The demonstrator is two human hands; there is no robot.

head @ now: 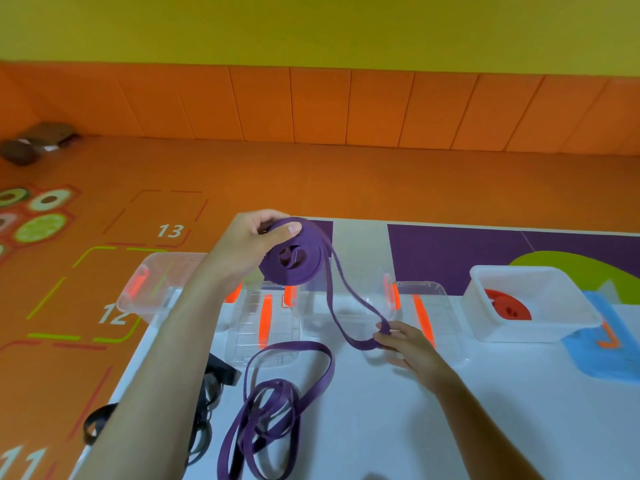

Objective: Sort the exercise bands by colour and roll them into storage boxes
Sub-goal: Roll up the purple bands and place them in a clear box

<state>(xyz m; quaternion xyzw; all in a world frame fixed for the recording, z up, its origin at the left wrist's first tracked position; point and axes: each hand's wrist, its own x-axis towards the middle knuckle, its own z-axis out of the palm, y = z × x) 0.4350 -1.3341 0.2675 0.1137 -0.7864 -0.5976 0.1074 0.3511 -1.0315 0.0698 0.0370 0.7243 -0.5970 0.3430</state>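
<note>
Head view: red roll (pixel 507 308) boxed, 3 o'clock; left hand (pixel 252 244) grips part-wound purple band (pixel 294 263), right hand (pixel 405 341) pinches its tail; black bands (pixel 221 372) untouched.

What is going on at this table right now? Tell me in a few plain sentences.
A person is rolling up a purple band. The left hand grips its rolled part above the clear boxes, while the right hand pinches its loose tail near the table. A red roll already sits in the white box. More purple bands and black bands lie loose on the table.
</note>
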